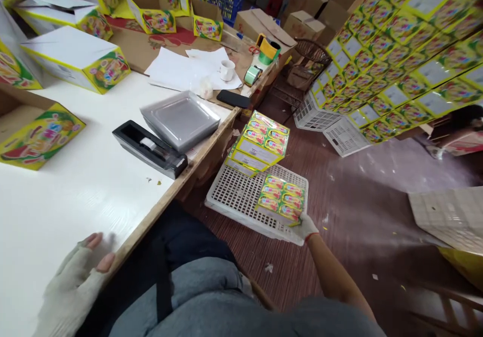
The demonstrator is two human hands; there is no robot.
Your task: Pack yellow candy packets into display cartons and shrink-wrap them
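Observation:
My left hand (77,281), in a pale glove that leaves the fingertips bare, is open over the white tabletop (90,191) near its wooden edge. Thumb and fingers are apart with nothing between them. Down to the right, my right hand (308,227), also gloved, grips the near right corner of a yellow-green printed carton (282,198). That carton rests on an upturned white plastic crate (234,198) on the floor; some of my fingers are hidden by it. Behind it on the crate is a stack of matching cartons (260,143).
On the table are a black tape dispenser (151,148), a grey tray (183,120), a phone (233,99), a cup (227,70) and open cartons (45,133). A tall stack of cartons (392,55) stands on crates at right. A wicker chair (311,50) stands behind.

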